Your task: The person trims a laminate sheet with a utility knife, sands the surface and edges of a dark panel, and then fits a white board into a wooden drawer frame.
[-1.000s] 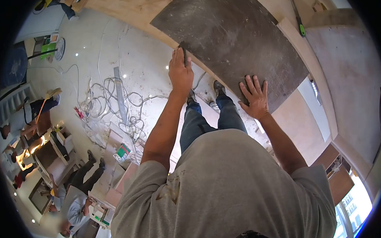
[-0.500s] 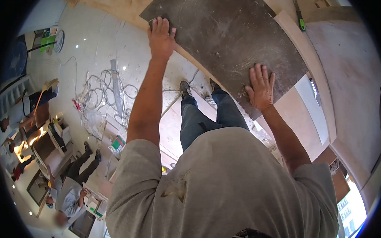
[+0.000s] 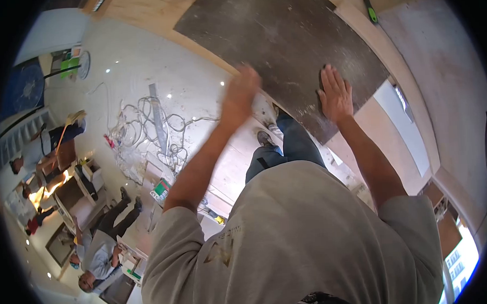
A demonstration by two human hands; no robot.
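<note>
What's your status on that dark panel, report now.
Right hand flat, open on the dark panel. Left hand blurred at panel's near edge, grip unclear. Tangled cables on the floor to the left, clear of panel.

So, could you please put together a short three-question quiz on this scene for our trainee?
1. True or false: the right hand lies flat, fingers spread, on the dark panel.
2. Which hand is motion-blurred at the panel's lower edge?
A) the left hand
B) the right hand
C) neither
3. Fill in: on the white floor, left of the person's legs, lies a tangle of white ____.

Key: 1 true; 2 A; 3 cables.
</note>
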